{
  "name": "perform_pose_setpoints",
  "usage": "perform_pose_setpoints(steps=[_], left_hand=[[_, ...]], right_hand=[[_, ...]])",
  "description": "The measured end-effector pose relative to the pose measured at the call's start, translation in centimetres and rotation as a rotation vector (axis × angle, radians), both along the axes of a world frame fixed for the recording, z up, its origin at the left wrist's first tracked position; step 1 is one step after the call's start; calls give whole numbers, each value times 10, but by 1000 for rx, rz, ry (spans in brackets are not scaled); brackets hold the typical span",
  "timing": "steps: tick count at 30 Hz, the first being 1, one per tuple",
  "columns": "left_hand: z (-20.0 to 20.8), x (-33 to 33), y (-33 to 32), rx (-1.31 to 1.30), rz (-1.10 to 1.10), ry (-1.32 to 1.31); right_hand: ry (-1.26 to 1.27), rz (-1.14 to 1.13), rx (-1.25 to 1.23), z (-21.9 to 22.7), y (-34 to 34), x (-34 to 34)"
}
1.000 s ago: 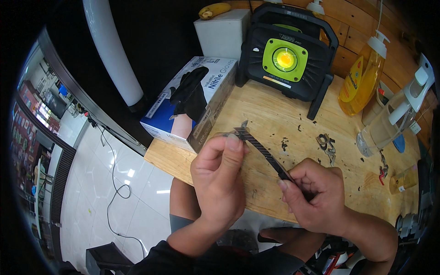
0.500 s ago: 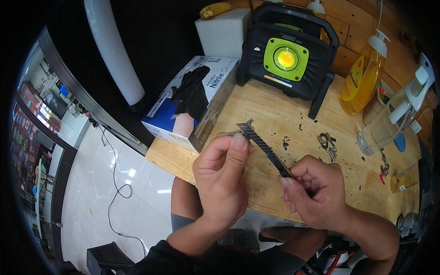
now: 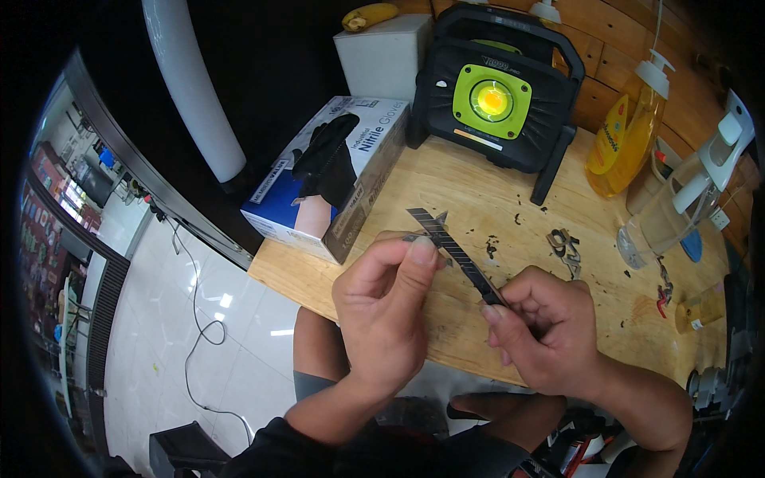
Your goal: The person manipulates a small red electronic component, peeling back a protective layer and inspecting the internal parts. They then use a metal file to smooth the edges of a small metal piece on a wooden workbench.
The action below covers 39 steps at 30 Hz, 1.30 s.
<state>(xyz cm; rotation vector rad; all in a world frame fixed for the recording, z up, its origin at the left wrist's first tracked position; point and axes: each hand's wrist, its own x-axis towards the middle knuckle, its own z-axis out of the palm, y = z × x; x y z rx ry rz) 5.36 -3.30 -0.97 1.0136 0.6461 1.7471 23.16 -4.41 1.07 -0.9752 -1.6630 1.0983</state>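
Observation:
My right hand grips a snap-off utility knife by its handle. The long scored blade is extended and slants up and left, over the table. My left hand is closed in a pinch, thumb on top, on a small dark piece just at the blade. Part of that piece sticks up beside the blade, and the rest is covered by the blade and my fingers. Its kind I cannot make out. The blade crosses in front of the piece close to my left thumb.
On the wooden table stand a glove box, a lit work light, a yellow soap bottle and a clear spray bottle. Dark scraps and a small metal part lie right of the knife.
The blade has slid slightly up and left across the small piece, so more of its tip shows past it. Both hands keep their grips. The whole view has shifted a little.

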Motion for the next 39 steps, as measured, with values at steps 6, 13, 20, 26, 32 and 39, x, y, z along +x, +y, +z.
perform_pose_setpoints(steps=[6, 13, 20, 26, 32, 39], left_hand=[[1, 1, 0, -6, 24, 16], [-1, -1, 0, 9, -13, 71], [2, 2, 0, 10, -31, 55], [3, -3, 0, -20, -52, 94], [11, 0, 0, -21, -134, 131], [26, 10, -2, -60, -179, 381]], right_hand=[[17, 17, -5, 1, 0, 0], [26, 49, -39, 4, 2, 1], [53, 53, -44, 6, 2, 1], [142, -24, -79, 20, -1, 2], [179, -22, 17, 19, 7, 10], [301, -27, -84, 28, 10, 11]])
